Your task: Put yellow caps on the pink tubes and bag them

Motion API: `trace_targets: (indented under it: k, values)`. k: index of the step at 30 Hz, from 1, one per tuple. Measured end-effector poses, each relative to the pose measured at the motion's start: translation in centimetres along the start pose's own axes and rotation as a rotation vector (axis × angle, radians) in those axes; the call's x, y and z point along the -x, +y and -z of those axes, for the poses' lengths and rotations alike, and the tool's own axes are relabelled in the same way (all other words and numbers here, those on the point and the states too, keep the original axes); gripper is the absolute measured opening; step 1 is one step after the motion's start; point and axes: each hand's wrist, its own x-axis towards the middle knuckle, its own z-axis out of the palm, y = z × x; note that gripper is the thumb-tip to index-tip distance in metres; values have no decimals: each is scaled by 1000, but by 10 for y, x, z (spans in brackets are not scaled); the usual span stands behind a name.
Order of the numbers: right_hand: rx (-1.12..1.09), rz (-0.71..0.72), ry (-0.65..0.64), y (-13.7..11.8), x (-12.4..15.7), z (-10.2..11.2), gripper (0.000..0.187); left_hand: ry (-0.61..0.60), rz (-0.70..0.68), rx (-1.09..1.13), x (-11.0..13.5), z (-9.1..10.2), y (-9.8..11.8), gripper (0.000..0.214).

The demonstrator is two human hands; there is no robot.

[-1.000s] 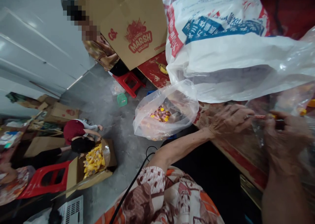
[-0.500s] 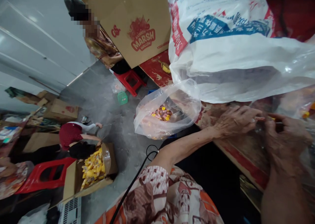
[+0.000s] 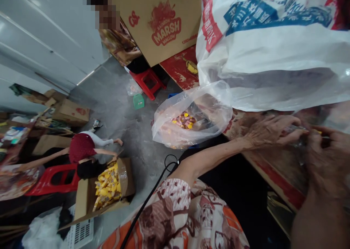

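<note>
My left hand reaches over the worn table with its fingers closed round a small clear, shiny piece, mostly covered by the fingers. Close against it, my right hand is also closed, a bit of yellow showing at its fingertips; what it grips is mostly hidden. Left of my hands, an open clear plastic bag hangs by the table edge. Inside it lie several small brown-red pieces with yellow ends. A big white printed sack rests on the table just beyond my hands.
A marshmallow carton and a banana are on the red table. Behind stands a red stool near a seated person. At left, a person in dark red bends over a carton of yellow packets. A black cable crosses my lap.
The view has shifted, so most things sit farther right. My hands stay together, and more of the clear piece shows in my left fingers. At left, another person's arm now stretches toward the bending person.
</note>
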Motion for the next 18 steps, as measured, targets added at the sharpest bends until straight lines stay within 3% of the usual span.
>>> trace_targets:
  k: [4,10,18]
  values:
    - [13,-23,-4,-3,-1,3,37,25,59,74,-3,-8,-5,65]
    - [11,-10,16,-6,1,6,35,10,163,84,-3,-12,-4,47]
    - [27,24,37,-12,5,9,49,70,160,199,-2,-7,-6,38]
